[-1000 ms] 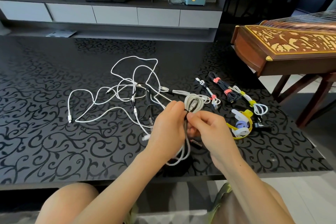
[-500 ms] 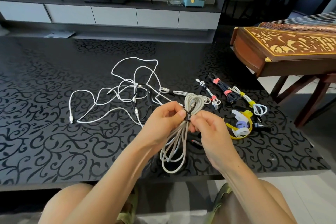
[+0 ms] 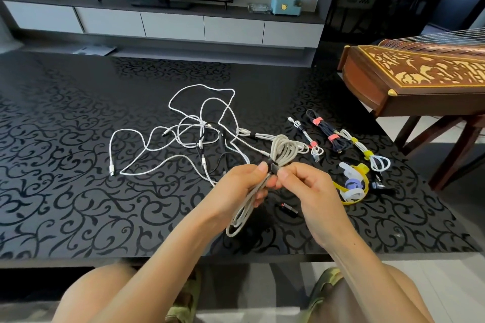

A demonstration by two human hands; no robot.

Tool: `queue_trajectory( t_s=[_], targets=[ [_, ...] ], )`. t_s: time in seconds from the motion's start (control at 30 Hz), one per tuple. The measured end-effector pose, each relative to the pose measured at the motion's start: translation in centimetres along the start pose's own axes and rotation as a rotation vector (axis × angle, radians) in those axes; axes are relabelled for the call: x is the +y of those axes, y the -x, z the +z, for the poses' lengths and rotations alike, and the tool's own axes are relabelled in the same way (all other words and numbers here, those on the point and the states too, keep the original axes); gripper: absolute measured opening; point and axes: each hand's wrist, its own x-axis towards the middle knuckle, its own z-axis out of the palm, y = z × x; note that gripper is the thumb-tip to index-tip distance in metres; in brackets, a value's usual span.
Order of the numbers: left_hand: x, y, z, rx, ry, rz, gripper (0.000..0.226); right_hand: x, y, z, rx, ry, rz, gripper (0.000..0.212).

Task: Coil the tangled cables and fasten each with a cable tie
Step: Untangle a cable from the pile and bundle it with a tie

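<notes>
I hold a coiled grey-white cable (image 3: 284,148) above the black patterned table (image 3: 65,191). My left hand (image 3: 241,186) grips the coil at its middle, loops sticking out above and hanging below. My right hand (image 3: 304,186) pinches a black cable tie (image 3: 273,166) wrapped round the coil's waist. A tangle of white and black cables (image 3: 199,136) lies on the table behind my hands. Three tied bundles lie to the right: a thin white one (image 3: 307,136), a dark one with pink ties (image 3: 329,135) and a white one with yellow ties (image 3: 367,152).
Loose cable ties (image 3: 351,186) in yellow, white and purple lie right of my hands, beside a small black adapter (image 3: 379,186). A small dark plug (image 3: 287,208) lies under my right hand. A wooden zither (image 3: 420,78) stands at the right; a TV cabinet (image 3: 170,23) beyond.
The coil has risen and its upper loops have fanned out. My hands have shifted slightly to the right, still working the black tie at the coil's waist.
</notes>
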Motion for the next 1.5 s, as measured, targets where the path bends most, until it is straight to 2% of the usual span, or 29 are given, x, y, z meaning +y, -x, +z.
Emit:
queue_trajectory(
  t_s=[0.1,0.23,0.33,0.43,0.5,0.63,0.7,0.77,0.83,0.87,0.93,1.0,1.07,1.13,1.27,1.33,1.37,1.43,1.5],
  targets=[
    [0.0,0.2,0.0,0.046,-0.046,0.035,0.031,0.1,-0.1,-0.5,-0.026,0.047,-0.009,0.029],
    [0.1,0.5,0.1,0.089,-0.03,0.063,0.029,0.6,-0.3,-1.2,-0.02,0.189,-0.01,0.016],
    [0.4,0.8,0.0,0.085,-0.027,0.083,0.031,1.6,-0.4,-1.9,-0.011,0.513,-0.076,0.03],
    [0.6,1.0,-0.1,0.067,-0.08,0.119,0.028,1.8,-0.6,-2.4,-0.006,0.753,-0.139,0.022],
    [0.5,1.1,0.0,0.034,-0.114,0.149,0.028,1.6,-0.7,-2.5,-0.08,0.652,-0.088,0.026],
    [0.7,1.8,0.1,-0.106,-0.185,0.207,0.041,0.9,-0.7,-3.3,-0.244,0.114,0.166,0.017],
    [0.6,2.2,-0.1,-0.169,-0.246,0.197,0.033,0.6,-0.8,-4.1,-0.339,-0.122,0.25,0.01],
    [0.2,2.5,-0.3,-0.163,-0.367,0.174,0.023,0.4,-1.2,-4.5,-0.422,-0.28,0.358,0.025],
    [-0.3,2.8,-0.3,-0.146,-0.497,0.154,0.019,0.5,-1.5,-4.2,-0.444,-0.152,0.407,0.013],
    [-0.5,2.9,-0.2,-0.134,-0.586,0.158,0.019,0.5,-1.5,-3.9,-0.458,-0.052,0.412,0.013],
    [-0.6,3.2,0.1,-0.119,-0.805,0.181,0.02,0.5,-1.7,-3.5,-0.515,0.098,0.382,0.027],
    [-1.2,3.3,0.4,-0.098,-0.984,0.198,0.026,0.2,-1.8,-3.3,-0.538,0.235,0.346,0.023],
    [-2.0,2.9,0.8,-0.057,-1.09,0.194,0.032,-0.5,-1.9,-3.0,-0.527,0.38,0.297,0.007],
    [-2.6,2.6,1.5,0.013,-1.125,0.137,0.037,-0.7,-1.9,-2.4,-0.508,0.555,0.214,0.01],
    [-2.8,1.5,1.4,0.173,-0.813,-0.089,0.027,0.1,-0.5,-1.3,-0.267,0.838,-0.105,0.01],
    [-2.3,0.3,1.1,0.092,-0.604,-0.208,0.031,0.9,-0.1,-1.2,-0.164,0.891,-0.332,0.006],
    [-2.0,0.0,1.1,0.035,-0.534,-0.298,0.032,1.2,0.0,-1.2,-0.14,0.892,-0.389,0.006],
    [-1.7,0.1,0.7,0.01,-0.282,-0.44,0.031,1.7,-0.1,-1.3,-0.129,0.869,-0.438,0.01],
    [-1.4,0.7,0.1,0.021,0.084,-0.445,0.023,1.8,-0.1,-1.3,-0.161,0.835,-0.49,0.02]
  ],
)
